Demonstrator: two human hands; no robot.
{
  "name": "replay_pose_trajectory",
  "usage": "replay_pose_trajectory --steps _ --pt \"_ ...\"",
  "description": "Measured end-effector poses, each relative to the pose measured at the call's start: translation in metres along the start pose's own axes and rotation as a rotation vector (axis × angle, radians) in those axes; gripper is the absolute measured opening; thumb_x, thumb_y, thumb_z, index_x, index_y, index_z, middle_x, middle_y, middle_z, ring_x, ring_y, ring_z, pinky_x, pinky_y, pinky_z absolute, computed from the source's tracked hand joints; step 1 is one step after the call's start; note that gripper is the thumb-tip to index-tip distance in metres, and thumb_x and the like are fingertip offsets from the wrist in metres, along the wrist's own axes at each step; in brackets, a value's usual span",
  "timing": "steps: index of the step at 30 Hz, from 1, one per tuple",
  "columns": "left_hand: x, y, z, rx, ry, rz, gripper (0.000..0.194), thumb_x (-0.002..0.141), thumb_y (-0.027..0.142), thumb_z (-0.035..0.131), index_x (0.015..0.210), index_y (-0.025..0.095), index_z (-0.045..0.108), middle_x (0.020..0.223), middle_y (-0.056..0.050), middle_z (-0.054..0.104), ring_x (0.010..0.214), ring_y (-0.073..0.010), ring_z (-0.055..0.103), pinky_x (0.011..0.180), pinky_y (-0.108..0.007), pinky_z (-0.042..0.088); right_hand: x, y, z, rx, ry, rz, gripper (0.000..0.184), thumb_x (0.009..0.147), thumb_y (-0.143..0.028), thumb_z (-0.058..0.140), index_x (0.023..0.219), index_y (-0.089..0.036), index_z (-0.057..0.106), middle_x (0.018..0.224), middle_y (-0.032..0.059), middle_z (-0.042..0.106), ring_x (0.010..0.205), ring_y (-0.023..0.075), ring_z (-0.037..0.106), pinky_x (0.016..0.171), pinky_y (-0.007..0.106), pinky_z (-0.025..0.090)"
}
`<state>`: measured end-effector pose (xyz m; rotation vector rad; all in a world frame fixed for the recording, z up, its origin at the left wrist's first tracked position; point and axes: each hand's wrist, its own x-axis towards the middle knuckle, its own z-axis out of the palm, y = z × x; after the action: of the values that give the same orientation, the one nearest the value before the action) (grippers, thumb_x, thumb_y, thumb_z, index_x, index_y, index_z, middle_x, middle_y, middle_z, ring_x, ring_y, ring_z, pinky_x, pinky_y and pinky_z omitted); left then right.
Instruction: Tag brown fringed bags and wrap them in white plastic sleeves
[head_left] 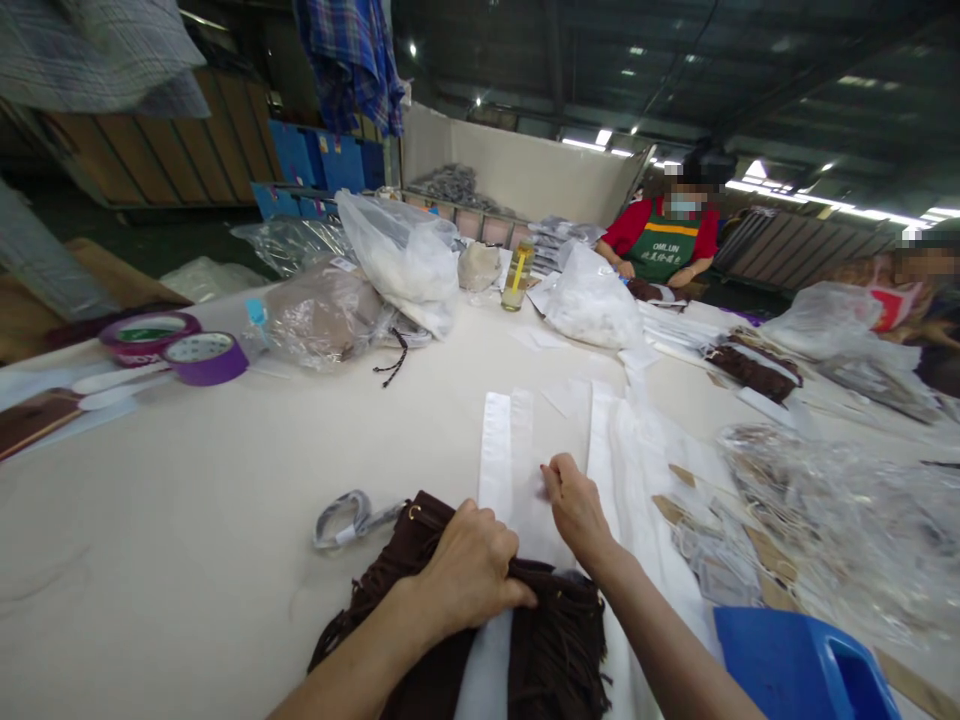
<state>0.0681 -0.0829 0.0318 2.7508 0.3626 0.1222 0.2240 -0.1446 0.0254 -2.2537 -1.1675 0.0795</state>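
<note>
A dark brown fringed bag (427, 530) with small metal eyelets lies at the table's near edge. My left hand (472, 560) is closed on its upper edge, the thumb pointing right. A white strip (484, 670) runs down over the bag's front, below that hand. Just beyond the bag, my right hand (574, 505) is held with its fingers curled together above a white, partly see-through sheet (517, 460). Whatever those fingers may pinch is too small to make out. Left of the bag is a looped strap in clear wrap (341, 520).
Purple tape rolls (205, 358) and a wrapped brown item (322, 310) are at left. White sheets (622, 470) stretch along my right, beside crumpled clear plastic (825, 520) and a blue container (795, 665). A co-worker (664, 240) in a green apron handles brown goods across the table.
</note>
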Motion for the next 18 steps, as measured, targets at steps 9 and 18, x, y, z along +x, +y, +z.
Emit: replay_pose_trajectory --steps 9,18 --pt "0.065 -0.032 -0.016 0.058 -0.121 -0.06 0.043 0.067 0.058 0.065 0.069 0.016 0.066 0.066 -0.005 0.064 0.07 -0.0238 0.061 0.066 -0.032 0.039 0.075 -0.033 -0.026 0.194 0.172 -0.102 0.018 0.083 -0.02 0.041 0.065 -0.022 0.035 0.06 -0.0013 0.054 0.062 0.0142 0.058 0.06 0.024 0.038" --pt "0.044 -0.033 -0.017 0.086 0.109 0.029 0.045 0.073 0.05 0.064 0.093 0.011 0.056 0.098 -0.013 0.058 0.098 -0.0294 0.05 0.083 -0.042 0.038 0.002 -0.055 -0.037 0.445 0.321 -0.283 0.005 0.081 -0.019 0.054 0.076 -0.019 0.052 0.1 0.0074 0.057 0.091 0.0165 0.057 0.071 0.027 0.048"
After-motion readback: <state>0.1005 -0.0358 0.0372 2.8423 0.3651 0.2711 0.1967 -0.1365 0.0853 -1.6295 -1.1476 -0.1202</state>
